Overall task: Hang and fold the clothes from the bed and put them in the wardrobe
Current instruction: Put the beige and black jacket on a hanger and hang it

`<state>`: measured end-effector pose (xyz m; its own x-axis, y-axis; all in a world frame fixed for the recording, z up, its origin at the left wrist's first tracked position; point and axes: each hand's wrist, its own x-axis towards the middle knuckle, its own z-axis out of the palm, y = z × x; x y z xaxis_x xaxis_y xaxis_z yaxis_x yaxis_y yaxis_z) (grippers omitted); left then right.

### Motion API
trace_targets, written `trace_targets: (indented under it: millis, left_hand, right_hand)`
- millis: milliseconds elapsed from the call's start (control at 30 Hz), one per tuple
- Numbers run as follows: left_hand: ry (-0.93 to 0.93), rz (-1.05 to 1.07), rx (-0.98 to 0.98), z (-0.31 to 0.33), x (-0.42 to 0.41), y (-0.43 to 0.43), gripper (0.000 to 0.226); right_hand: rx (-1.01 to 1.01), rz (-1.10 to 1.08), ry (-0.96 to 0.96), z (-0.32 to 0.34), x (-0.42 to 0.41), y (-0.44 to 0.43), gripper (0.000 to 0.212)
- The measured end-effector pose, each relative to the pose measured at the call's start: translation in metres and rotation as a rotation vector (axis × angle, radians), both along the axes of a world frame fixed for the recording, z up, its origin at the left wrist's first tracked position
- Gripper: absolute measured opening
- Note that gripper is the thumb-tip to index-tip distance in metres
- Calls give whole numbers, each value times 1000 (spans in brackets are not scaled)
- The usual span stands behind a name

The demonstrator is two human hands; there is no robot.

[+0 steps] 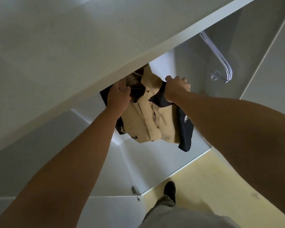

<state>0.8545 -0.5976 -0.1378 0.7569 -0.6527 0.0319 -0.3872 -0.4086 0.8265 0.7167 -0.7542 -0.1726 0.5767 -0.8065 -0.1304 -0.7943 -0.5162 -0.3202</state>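
Inside the wardrobe [196, 66], the left hand [119, 97] pinches the jacket [148, 119] at its collar; the right hand's [177, 88] grip clenches its dark shoulder.

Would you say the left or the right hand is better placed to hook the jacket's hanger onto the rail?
Probably the left hand: it sits at the jacket collar, where the hanger top is. The right hand only grips a shoulder.

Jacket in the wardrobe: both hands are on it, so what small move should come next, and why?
Probably hook it onto the rail, then let go. The left hand is at the collar, the right hand grips a shoulder of the jacket, and the hook and rail are hidden.
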Motion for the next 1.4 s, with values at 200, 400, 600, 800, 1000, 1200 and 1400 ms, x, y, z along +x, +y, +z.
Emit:
trace_targets:
  millis: [200,400,600,800,1000,1200,1400]
  left_hand:
    - [-3,-1,79,-6,8,7,43]
    - [-69,151,126,-6,19,41,38]
    - [-130,379,175,-5,47,113,30]
    - [-70,470,190,-2,72,163,38]
    - [-124,544,263,-6,79,181,35]
    - [-144,509,230,-12,72,165,34]
    - [-600,459,426,-9,41,143,46]
  right_hand:
    - [-73,382,-39,-8,3,40,23]
    - [1,607,-166,-3,21,115,7]
    - [41,795,-114,2,60,181,9]
    - [76,847,-141,-7,90,233,12]
    - [130,876,-140,-13,106,251,32]
    - [133,834,-58,-18,97,234,52]
    - [209,749,-36,-11,67,197,37]
